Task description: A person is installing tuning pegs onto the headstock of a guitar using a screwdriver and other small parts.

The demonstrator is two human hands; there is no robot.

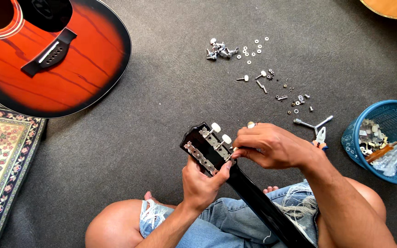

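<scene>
1. Your left hand (201, 182) grips the black guitar neck (258, 202) at six o'clock.
2. Your right hand (272, 146) pinches a tuning peg (226, 139) on the headstock (206, 147) at centre.
3. Loose tuners and washers (253, 59) lie at one o'clock.

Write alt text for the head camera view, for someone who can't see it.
A seated person's left hand grips a black guitar headstock while the right hand pinches a tuning peg on its edge. Loose screws and washers, pliers, a blue basket and a red sunburst guitar body lie on grey carpet.
</scene>
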